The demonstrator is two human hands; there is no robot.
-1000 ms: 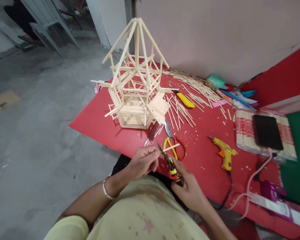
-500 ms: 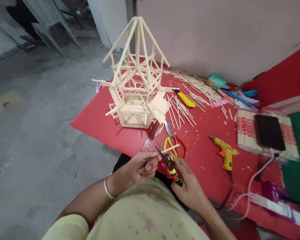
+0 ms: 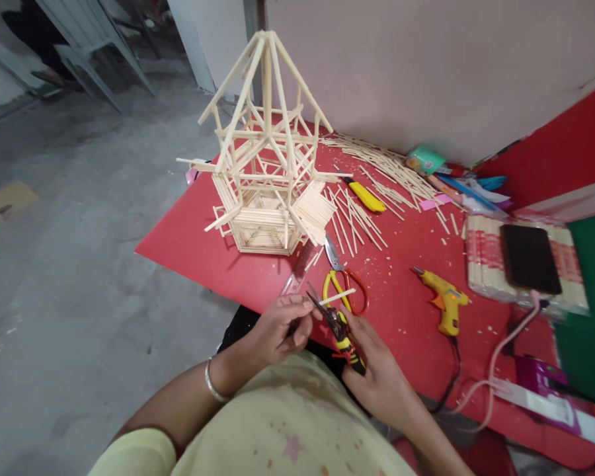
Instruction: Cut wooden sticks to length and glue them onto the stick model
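Left hand (image 3: pixel 286 325) pinching, right hand (image 3: pixel 375 367) gripping.
Both are just ahead of the torso (image 3: pixel 277 416), forearms (image 3: pixel 183 400) angled inward from either side of it.

A slim pale stick (image 3: pixel 341 295) slants up rightward at the parted blades of tilted black-and-yellow cutters (image 3: pixel 344 344).

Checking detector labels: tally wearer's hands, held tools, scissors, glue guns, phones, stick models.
Hands: 2 (left hand, right hand)
Held tool: 1
Scissors: 1
Glue gun: 1
Phone: 1
Stick model: 1
Total: 7
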